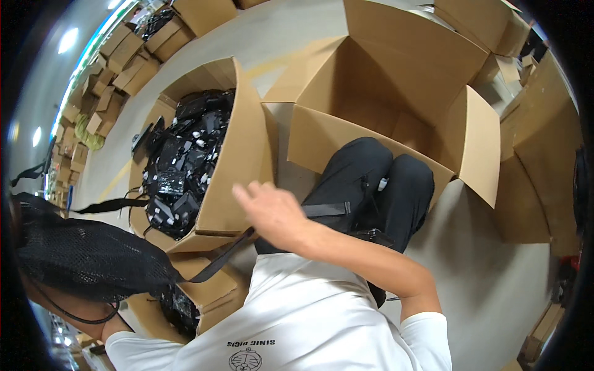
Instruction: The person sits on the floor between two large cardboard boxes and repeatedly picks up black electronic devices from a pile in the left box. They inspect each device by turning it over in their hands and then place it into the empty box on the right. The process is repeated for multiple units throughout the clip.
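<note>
One black mesh bag [93, 256] hides the left hand, whose grip can't be told; the blurred right hand [272, 213], fingers loosely spread, hovers beside a carton [241, 154] of black devices [185, 154].

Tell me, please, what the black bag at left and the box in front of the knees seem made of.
The black bag: probably synthetic mesh, dull; tiny holes pattern its side. The box: most likely cardboard, plain brown and matte; its stiff flaps fold along creases.

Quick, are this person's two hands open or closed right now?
Left hand: hidden behind the black mesh bag; cannot be told.
Right hand: looks open, slightly blurred, nothing seen in its grasp.
</note>
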Tool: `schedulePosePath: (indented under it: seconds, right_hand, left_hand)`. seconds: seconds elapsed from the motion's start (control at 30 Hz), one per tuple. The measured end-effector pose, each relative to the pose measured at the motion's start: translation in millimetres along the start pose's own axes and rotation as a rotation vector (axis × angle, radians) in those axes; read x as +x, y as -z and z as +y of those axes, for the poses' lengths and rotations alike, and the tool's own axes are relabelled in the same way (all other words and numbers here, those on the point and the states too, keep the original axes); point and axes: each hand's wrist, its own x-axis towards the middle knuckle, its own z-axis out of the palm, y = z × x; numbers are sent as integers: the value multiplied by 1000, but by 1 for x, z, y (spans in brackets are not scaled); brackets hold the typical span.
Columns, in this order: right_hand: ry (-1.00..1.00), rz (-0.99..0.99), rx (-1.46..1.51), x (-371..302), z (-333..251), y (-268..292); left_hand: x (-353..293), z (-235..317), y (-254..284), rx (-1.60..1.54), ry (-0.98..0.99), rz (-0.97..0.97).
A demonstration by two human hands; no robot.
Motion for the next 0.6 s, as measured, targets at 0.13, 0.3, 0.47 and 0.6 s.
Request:
schedulePosePath:
  seconds: [0.13, 0.3, 0.47, 0.6]
  right_hand:
    - [314, -508, 162, -15, -55, -80]
    - [363, -305, 432, -55, -32, -34]
    - [-186, -149, 838, -190, 50, 102]
    - [-1176, -127, 993, -393, 65, 32]
  left_hand:
    - [-23, -2, -3, 167, 42, -39]
    - [-42, 1, -11, 449, 40, -216]
    - [-68, 0, -48, 700, 68, -589]
    - [-74, -19, -104, 173, 406, -929]
